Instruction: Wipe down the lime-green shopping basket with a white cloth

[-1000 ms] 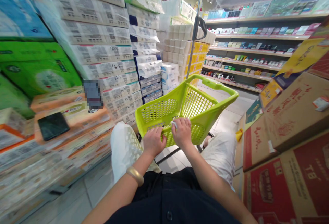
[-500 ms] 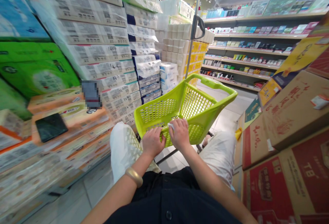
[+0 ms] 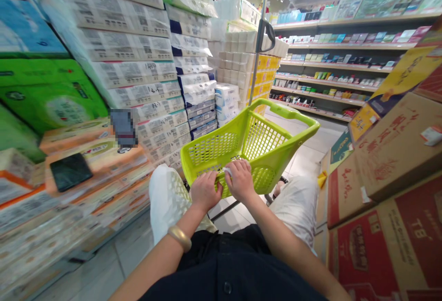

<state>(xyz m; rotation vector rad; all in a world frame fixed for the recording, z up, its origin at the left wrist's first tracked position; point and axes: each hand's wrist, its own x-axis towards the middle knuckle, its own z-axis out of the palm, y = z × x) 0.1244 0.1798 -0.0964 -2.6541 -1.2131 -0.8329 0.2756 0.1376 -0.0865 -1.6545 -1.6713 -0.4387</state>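
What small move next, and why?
I'd probably slide the right hand along the edge of the green basket: that hand holds what looks like a white tissue at that edge, and the left hand grips the basket nearby.

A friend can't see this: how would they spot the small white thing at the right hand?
Find the green basket mid-picture. The left hand and right hand rest on its near rim. Between them, against the right hand, is the small white thing: pale, unlike the green plastic beside it.
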